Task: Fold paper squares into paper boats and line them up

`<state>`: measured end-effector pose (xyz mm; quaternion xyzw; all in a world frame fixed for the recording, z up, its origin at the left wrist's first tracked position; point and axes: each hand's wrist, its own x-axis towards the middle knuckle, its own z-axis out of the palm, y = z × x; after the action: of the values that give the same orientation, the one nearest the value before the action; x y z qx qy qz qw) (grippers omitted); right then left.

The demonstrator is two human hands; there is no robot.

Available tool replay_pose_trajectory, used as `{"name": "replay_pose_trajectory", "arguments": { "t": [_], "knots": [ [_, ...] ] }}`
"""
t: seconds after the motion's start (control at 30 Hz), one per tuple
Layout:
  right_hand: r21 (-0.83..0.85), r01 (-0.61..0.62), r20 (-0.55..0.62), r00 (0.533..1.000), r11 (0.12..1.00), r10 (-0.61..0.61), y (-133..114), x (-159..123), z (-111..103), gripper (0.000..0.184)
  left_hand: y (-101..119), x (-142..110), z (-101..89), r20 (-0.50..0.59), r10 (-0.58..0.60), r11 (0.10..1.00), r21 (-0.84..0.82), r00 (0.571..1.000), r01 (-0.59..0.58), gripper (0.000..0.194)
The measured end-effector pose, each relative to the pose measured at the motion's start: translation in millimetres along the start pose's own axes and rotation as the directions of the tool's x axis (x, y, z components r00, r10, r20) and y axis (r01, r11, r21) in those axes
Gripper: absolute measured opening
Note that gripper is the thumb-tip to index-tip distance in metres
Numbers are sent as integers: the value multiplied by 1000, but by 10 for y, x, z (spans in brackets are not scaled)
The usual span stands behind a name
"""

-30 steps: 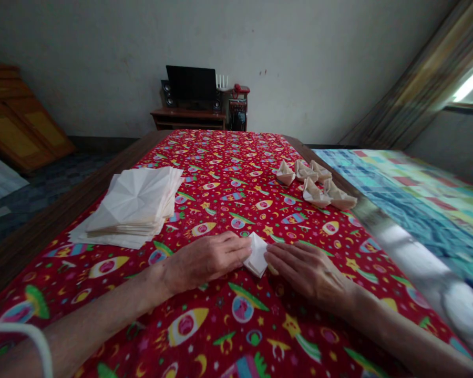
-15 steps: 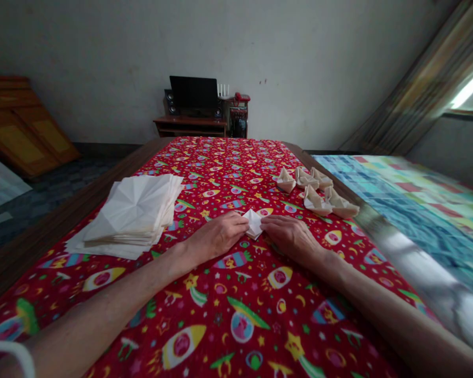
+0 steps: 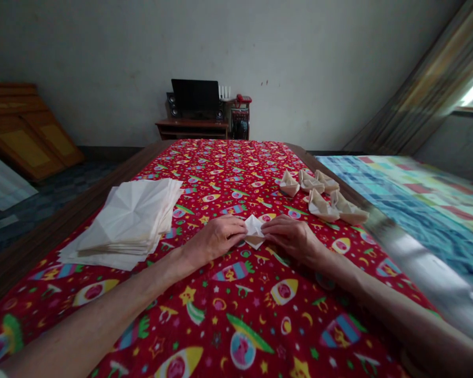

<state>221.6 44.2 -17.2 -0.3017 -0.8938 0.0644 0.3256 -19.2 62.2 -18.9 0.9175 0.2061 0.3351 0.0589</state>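
Note:
A small folded white paper [image 3: 254,230] sits between my two hands on the red patterned tablecloth [image 3: 236,294]. My left hand [image 3: 216,239] pinches its left side with curled fingers. My right hand [image 3: 291,236] grips its right side the same way. The paper is lifted slightly at its top point. Left of my hands lies a stack of creased white paper sheets [image 3: 128,220]. Several finished folded paper boats [image 3: 323,197] rest at the table's right edge, beyond my right hand.
A dark wooden table edge [image 3: 43,236] runs along the left. A colourful quilted bed [image 3: 410,210] lies to the right. At the far wall stands a low desk with a monitor [image 3: 195,94], speakers and a red telephone. A wooden cabinet [image 3: 27,131] leans at left.
Both hands moved away from me, up the table, carrying the folded paper. They went from lying flat beside it to pinching it from both sides, and the paper now stands up.

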Motion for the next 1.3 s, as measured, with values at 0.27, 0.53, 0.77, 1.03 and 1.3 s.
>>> {"name": "replay_pose_trajectory", "arguments": {
  "t": [0.27, 0.53, 0.77, 1.03, 1.3],
  "knots": [
    [-176, 53, 55, 998, 983, -44, -122, -11, -15, 18, 105, -24, -22, 60, -20, 993, 116, 998, 13, 18],
    [-65, -48, 68, 996, 997, 52, -134, 54, 33, 16, 98, -46, 5, 23, -178, 984, 39, 984, 177, 11],
    [-30, -238, 49, 970, 971, 240, -47, 63, 94, 18, 77, 67, 20, 47, -405, 913, -20, 913, 406, 7],
    [-187, -423, 55, 897, 887, 440, -90, 180, 105, 21, 38, 91, 54, 27, -541, 840, 74, 841, 538, 21],
    [-227, -422, 54, 894, 878, 444, -90, 173, 81, 24, 41, 103, -4, 33, -595, 803, 58, 803, 592, 23]
  ]
}}
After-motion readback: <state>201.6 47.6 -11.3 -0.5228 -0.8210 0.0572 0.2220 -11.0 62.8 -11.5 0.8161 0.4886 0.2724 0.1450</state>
